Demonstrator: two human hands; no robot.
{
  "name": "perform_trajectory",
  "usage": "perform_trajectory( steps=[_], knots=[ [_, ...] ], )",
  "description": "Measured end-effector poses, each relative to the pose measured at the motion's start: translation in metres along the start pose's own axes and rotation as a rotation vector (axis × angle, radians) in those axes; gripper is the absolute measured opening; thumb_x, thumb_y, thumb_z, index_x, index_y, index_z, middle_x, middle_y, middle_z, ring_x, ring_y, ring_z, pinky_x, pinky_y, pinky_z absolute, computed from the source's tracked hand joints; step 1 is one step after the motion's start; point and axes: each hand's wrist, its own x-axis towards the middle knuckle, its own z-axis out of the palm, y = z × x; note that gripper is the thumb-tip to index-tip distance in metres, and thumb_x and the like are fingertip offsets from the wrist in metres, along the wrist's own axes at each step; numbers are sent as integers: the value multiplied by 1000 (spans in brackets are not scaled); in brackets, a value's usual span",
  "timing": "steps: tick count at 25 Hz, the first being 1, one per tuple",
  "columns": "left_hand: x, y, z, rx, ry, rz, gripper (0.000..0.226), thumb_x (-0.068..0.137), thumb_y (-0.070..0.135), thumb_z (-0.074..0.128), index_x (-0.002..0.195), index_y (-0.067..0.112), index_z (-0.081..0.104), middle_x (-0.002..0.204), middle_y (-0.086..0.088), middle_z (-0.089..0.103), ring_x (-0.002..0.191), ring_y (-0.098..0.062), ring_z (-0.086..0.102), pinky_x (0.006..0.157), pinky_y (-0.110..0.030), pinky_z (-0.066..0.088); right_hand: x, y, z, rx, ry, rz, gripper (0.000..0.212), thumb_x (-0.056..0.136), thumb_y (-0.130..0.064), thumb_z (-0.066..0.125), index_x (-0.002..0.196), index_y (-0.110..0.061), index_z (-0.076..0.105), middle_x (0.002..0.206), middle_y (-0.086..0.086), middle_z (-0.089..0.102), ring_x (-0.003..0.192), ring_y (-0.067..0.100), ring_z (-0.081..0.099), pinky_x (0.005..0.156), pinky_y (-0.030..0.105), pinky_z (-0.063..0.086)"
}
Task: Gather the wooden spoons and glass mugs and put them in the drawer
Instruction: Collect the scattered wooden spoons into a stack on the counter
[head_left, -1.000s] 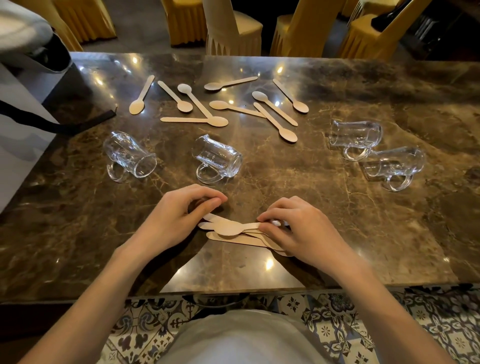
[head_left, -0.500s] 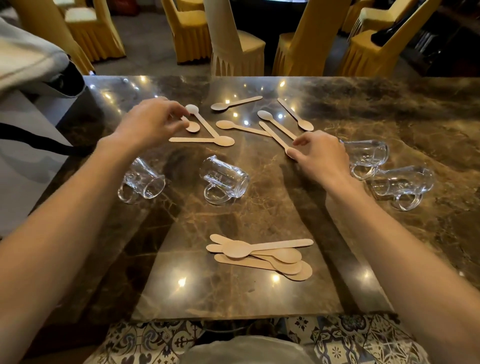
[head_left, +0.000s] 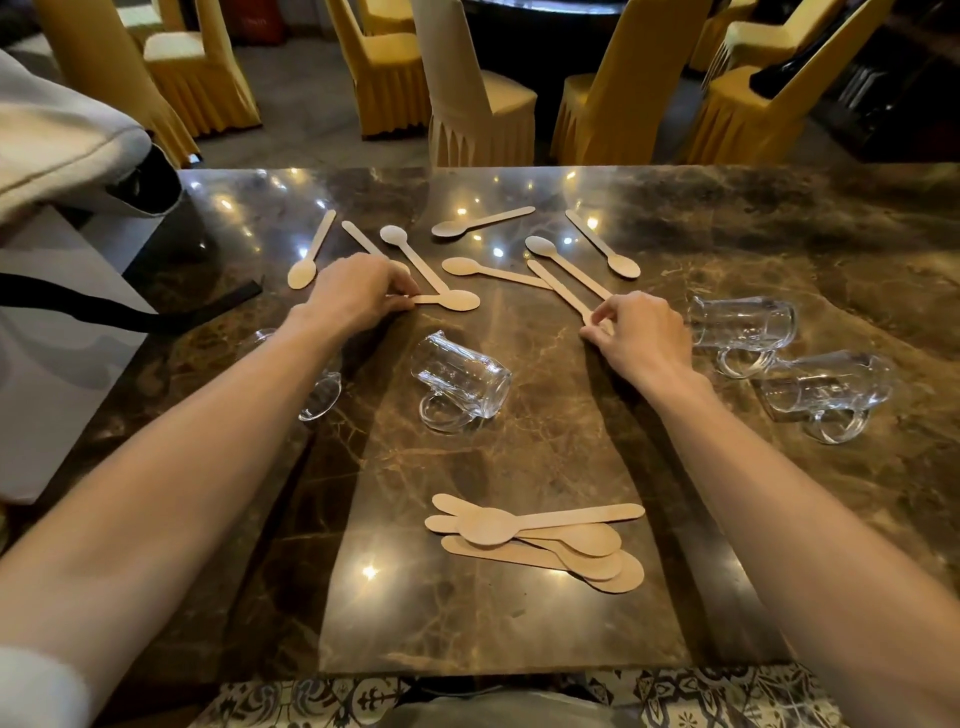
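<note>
Head view: both hands are reaching out over the table (head_left: 519, 623), each working on one loose spoon. The left hand (head_left: 358, 293) is curling its fingers (head_left: 402, 288) narrowly round the handle end of the crosswise spoon (head_left: 457, 300), whose bowl is lying just past the fingertips, toward the right hand. The pinch is looking low and flat, probably because so thin a piece has to be caught by its edge to come off polished stone. The right hand (head_left: 647, 338) is closing thumb and forefinger on the bowl end of the slanting spoon (head_left: 558, 288), whose handle is running away from the fingertips and leftward.

Several more spoons are lying scattered beyond and between the two sets of fingers. Well apart from the fingers, nearer the body, a stack of spoons (head_left: 540, 540) is sitting with handles overlapping, seemingly a collecting pile so the lot can go in one carry.

The mugs are all lying on their sides, untouched: the middle mug (head_left: 460, 382) between the wrists, a second mug (head_left: 324, 397) half hidden under the left forearm, a third mug (head_left: 743, 325) just outside the right knuckles, and a fourth mug (head_left: 826, 389) further out. The drawer is not showing, so I am judging the gathering to be at an early stage
</note>
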Motion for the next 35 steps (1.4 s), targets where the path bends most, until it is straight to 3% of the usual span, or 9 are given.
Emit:
perform_trajectory(
  steps=[5, 12, 18, 21, 24, 28, 35],
  knots=[
    [-2, 2, -1, -16, 12, 5, 12, 84, 30, 65, 96, 30, 68, 103, -3, 69, 96, -25, 61, 75, -37, 46, 1, 1, 1, 73, 21, 20, 26, 82, -33, 70, 104, -21, 67, 112, 8, 65, 104, 26, 59, 80, 40, 49],
    [-10, 3, -11, -68, 64, 13, 20, 88, 31, 61, 106, 25, 65, 107, -5, 68, 97, -27, 60, 77, -38, 44, -7, -2, -6, 147, 158, -84, 24, 81, -35, 69, 103, -23, 68, 108, 4, 66, 95, 22, 60, 76, 38, 52],
    [-28, 15, -45, -215, 237, 93, 21, 87, 26, 61, 107, 24, 66, 106, -3, 67, 90, -14, 55, 82, -41, 47, -38, -8, -36, 264, 184, -275, 27, 79, -36, 71, 103, -25, 68, 102, -3, 66, 86, 12, 57, 75, 36, 53],
    [-43, 27, -64, -216, 301, 121, 22, 87, 29, 60, 108, 25, 66, 103, 0, 68, 90, -13, 57, 83, -41, 48, -67, -11, -53, 334, 137, -382, 26, 79, -36, 70, 103, -27, 67, 101, -13, 61, 83, 9, 57, 69, 29, 53],
    [-62, 41, -76, -220, 342, 175, 23, 87, 29, 60, 108, 24, 67, 101, 0, 67, 89, -13, 57, 79, -34, 45, -95, -8, -62, 344, 25, -453, 27, 79, -36, 69, 103, -26, 67, 106, -11, 63, 87, 7, 58, 71, 24, 52],
    [-97, 53, -80, -228, 336, 245, 28, 85, 25, 61, 112, 21, 65, 100, 7, 59, 88, -10, 55, 70, -16, 38, -126, 1, -58, 393, -92, -469, 27, 79, -39, 64, 102, -27, 68, 109, -10, 64, 96, 6, 58, 76, 26, 53],
    [-160, 75, -46, -252, 120, 421, 26, 90, 35, 55, 107, 23, 69, 103, 9, 66, 87, -9, 61, 76, -27, 48, -165, 13, -33, 397, -173, -394, 37, 75, -37, 71, 109, -33, 59, 100, -22, 61, 90, -1, 55, 77, 22, 48]
  ],
)
